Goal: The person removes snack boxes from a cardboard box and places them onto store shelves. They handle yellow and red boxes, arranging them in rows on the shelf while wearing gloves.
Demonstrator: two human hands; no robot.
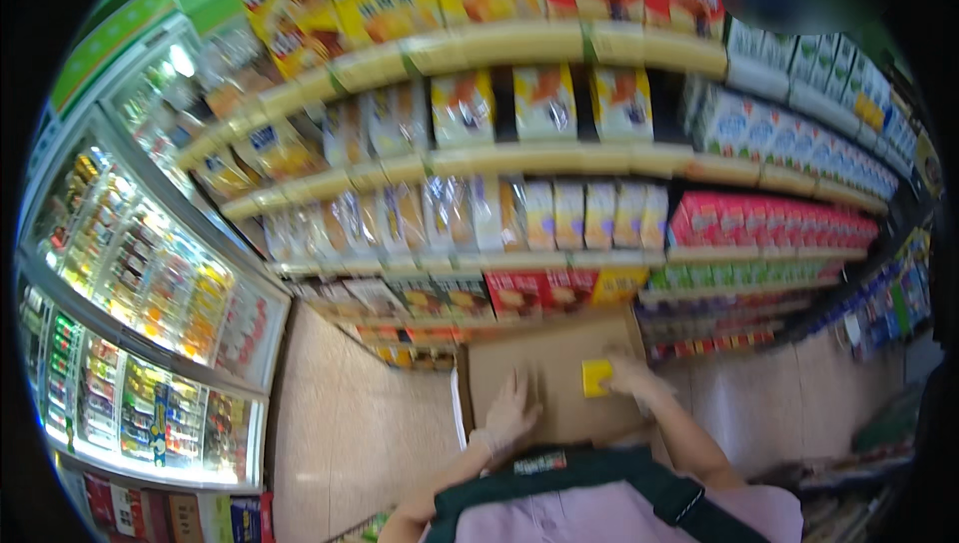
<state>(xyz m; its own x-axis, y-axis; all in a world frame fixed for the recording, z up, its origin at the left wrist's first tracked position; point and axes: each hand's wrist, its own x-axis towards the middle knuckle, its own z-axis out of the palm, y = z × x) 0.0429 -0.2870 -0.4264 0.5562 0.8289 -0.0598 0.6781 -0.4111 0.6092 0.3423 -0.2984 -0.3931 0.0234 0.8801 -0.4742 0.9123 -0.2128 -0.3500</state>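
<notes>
In front of me is a cardboard box [489, 353], its brown bottom bare around a small yellow box [596, 379]. My right hand [629, 375] reaches in from the right and grips the yellow box by its right edge; the fingertips are slightly blurred. On the left side of the carton, my left hand [511, 409] lies over the cardboard with its fingers stretched out, smeared a little by motion. Nothing shows in it.
Shelves ahead carry packaged bread [404, 218], yellow snack boxes [388, 13], pink drink cartons [769, 221] and white milk cartons [799, 143]. A lit glass-door drinks fridge [150, 273] stands at the left. Tiled floor [335, 423] shows on both sides of the carton.
</notes>
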